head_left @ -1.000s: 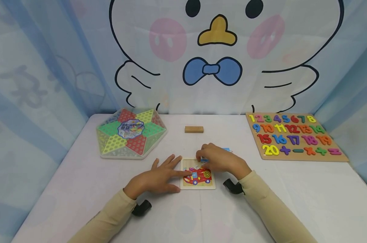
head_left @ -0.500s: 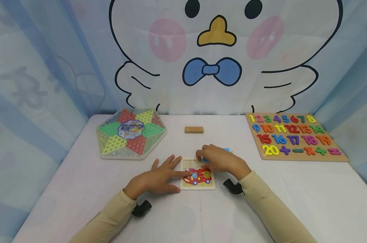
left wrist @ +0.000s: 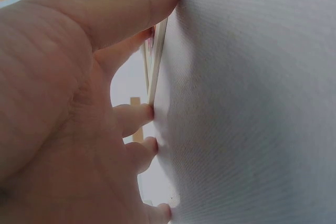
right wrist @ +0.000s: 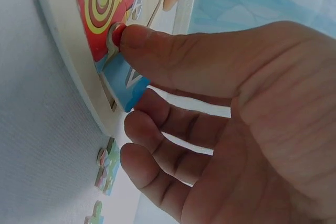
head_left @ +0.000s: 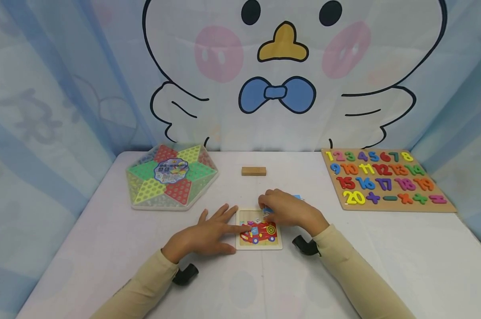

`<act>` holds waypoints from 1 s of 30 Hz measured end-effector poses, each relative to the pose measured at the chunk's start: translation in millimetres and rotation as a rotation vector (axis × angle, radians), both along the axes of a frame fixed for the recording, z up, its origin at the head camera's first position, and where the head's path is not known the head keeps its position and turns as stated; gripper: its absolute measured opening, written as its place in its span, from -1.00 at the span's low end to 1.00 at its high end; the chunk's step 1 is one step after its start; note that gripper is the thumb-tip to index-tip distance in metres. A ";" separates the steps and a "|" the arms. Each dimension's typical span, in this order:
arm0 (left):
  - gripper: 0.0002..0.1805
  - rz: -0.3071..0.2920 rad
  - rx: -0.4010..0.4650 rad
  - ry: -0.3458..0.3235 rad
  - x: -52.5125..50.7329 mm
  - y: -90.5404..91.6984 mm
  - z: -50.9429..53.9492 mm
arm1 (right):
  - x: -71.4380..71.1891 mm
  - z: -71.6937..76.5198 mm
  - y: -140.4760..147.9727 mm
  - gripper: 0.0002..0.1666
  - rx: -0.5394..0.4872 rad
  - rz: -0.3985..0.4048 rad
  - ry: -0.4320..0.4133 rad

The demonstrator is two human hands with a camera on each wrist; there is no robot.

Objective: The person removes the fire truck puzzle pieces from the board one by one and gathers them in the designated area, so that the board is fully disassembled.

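A small framed puzzle board (head_left: 259, 247) showing a red vehicle lies on the table. The left hand (head_left: 206, 232) is spread at its left side, index finger on the picture; in the left wrist view the left hand (left wrist: 79, 77) has its thumb and other fingertips on the tabletop around the frame's edge. Over the board's upper right corner the right hand (head_left: 286, 208) pinches a blue puzzle piece. In the right wrist view the right hand (right wrist: 210, 93) has its thumb on the blue piece (right wrist: 124, 85), which sits tilted against the corner of the frame.
Loose puzzle pieces (right wrist: 108, 166) lie beyond the board, partly hidden by the right hand in the head view. A wooden block (head_left: 254, 171) is farther back. A hexagonal box (head_left: 149, 188) stands at back left, a number board (head_left: 388, 179) at back right.
The right hand has shifted very slightly to the right at the board's upper corner, uncovering a little more of the board. The left hand stays in place.
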State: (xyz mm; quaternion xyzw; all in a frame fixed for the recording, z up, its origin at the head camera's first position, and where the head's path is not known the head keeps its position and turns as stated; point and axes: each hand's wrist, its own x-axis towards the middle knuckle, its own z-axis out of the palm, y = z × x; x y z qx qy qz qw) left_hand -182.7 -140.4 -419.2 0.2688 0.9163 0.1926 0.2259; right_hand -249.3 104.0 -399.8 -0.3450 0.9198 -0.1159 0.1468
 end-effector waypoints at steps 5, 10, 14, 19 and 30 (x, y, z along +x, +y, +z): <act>-0.36 0.006 0.006 -0.006 1.0 -0.4 -0.9 | -0.9 -0.1 0.8 -0.79 -0.018 0.030 0.011; -0.36 0.004 0.002 -0.004 1.0 -0.8 -1.2 | -4.0 0.6 2.9 -0.88 -0.055 0.060 0.014; -0.36 -0.002 0.005 0.000 0.8 -1.0 -1.0 | -5.6 1.8 4.9 -0.90 -0.085 0.075 -0.006; -0.34 -0.004 0.004 -0.001 0.6 -0.4 -0.8 | -5.9 4.7 6.9 -0.87 -0.137 0.096 -0.034; -0.35 0.004 -0.003 -0.003 0.6 0.1 -0.3 | -11.7 19.9 26.1 -0.87 -0.251 0.020 -0.082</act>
